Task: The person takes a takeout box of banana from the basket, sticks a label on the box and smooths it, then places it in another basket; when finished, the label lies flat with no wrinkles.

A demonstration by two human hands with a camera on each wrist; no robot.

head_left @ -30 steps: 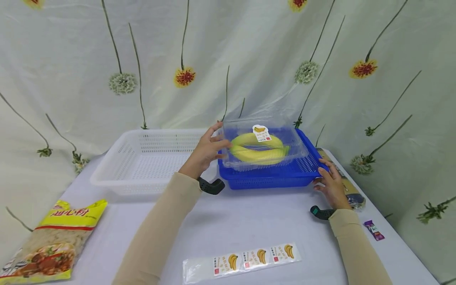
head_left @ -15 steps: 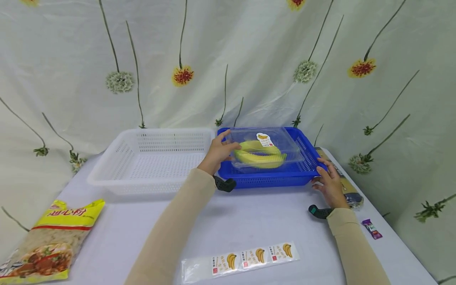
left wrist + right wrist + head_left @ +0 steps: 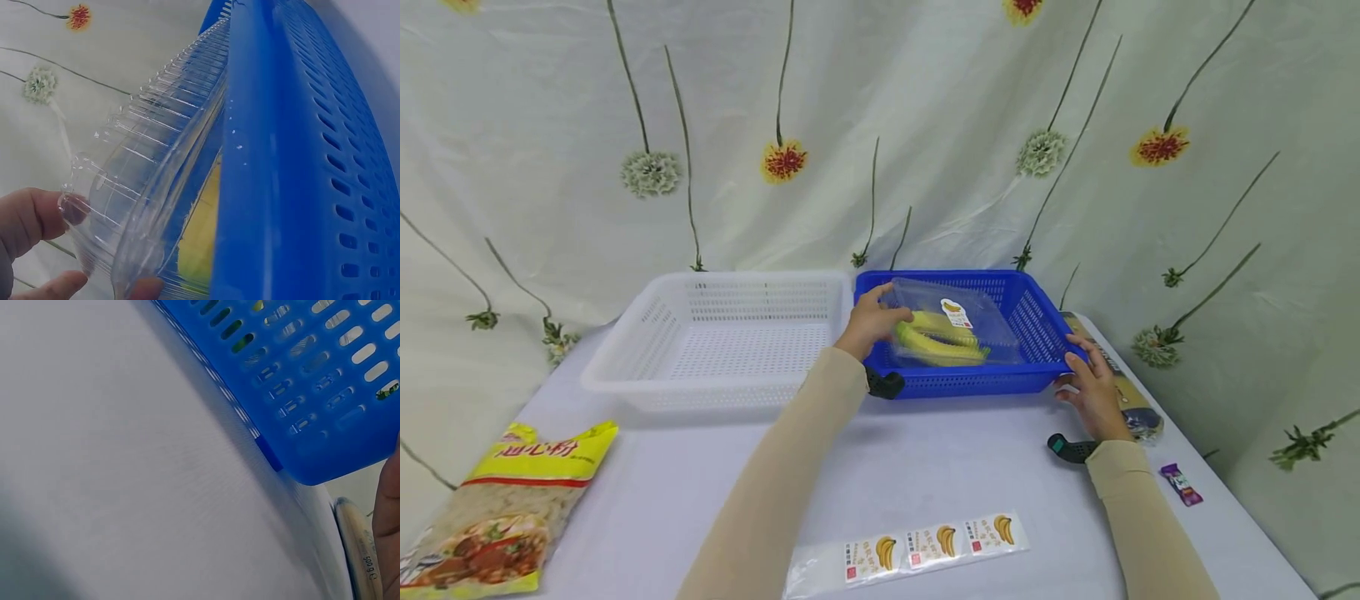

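In the head view my left hand [image 3: 871, 321] grips the left end of a clear plastic box [image 3: 996, 329] that lies tilted inside the blue basket [image 3: 970, 383]. Yellow bananas [image 3: 940, 343] show through its lid, which bears a white banana sticker [image 3: 956, 313]. From close up in the left wrist view, fingertips and thumb [image 3: 44, 212] hold the ribbed end of the box, beside the basket's blue rim. My right hand [image 3: 1095, 390] holds the basket's front right corner, fingers over the rim; only its edge shows in the right wrist view.
A white basket [image 3: 617, 379] stands left of the blue one. A yellow bag of pasta [image 3: 512, 508] lies at the front left. A strip of banana stickers [image 3: 925, 550] is in front. At the right are a packet [image 3: 1138, 408] and a small purple wrapped snack [image 3: 1182, 485].
My left hand has lowered the box of bananas from above the blue basket down into it, moving slightly right. My right hand stays at the basket's corner.
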